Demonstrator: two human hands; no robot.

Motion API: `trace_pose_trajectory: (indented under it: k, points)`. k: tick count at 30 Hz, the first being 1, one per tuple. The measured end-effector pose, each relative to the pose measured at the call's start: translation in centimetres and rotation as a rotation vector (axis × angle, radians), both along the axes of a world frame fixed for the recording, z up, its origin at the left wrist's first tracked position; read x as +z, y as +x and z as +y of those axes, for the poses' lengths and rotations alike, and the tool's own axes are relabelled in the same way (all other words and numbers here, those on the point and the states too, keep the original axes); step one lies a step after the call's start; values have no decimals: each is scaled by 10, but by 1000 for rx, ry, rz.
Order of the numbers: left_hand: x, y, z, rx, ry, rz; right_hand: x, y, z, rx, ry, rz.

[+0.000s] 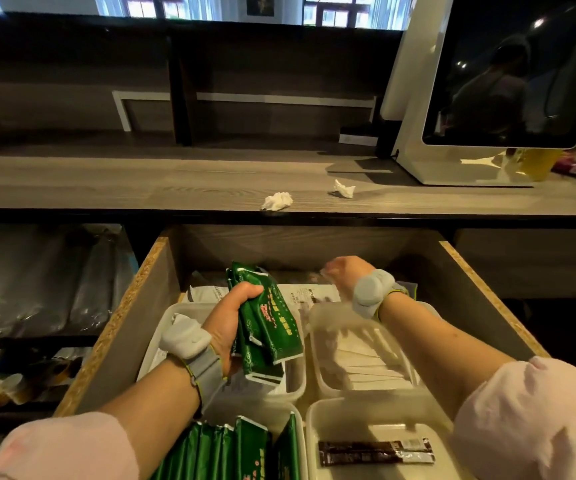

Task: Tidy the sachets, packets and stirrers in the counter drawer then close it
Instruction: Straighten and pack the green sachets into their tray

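The wooden drawer (480, 292) stands pulled out below the counter. My left hand (231, 317) grips a bundle of green packets (265, 323) above the back-left clear tray (293, 389). My right hand (342, 271) reaches to the drawer's back, blurred, its fingers curled; whether it holds anything cannot be told. The back-right clear tray (317, 372) holds pale flat sachets. In the near-left tray (297, 415) stand more green packets (231, 452). A dark brown stick sachet (376, 452) lies in the near-right white tray (317, 431). White printed packets (300, 296) lie loose at the back.
Two crumpled tissues (277, 201) (343, 188) lie on the counter (141, 181) above the drawer. A white-framed screen (508, 71) stands at the right. Open shelves at the left hold bagged goods (37, 285).
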State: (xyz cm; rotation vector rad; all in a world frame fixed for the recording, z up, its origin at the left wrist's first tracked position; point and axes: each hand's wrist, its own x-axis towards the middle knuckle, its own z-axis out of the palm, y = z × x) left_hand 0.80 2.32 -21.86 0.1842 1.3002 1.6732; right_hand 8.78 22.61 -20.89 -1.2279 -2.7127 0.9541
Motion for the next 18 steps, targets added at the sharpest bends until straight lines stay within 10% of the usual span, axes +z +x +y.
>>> trace_pose_trajectory:
  k: [4, 18]
  points:
    - [-3, -1, 1, 1, -48, -21, -50, -3, 74, -50, 307, -549]
    - [-8, -7, 1, 21, -89, 11, 31, 3, 9, -29, 267, -225]
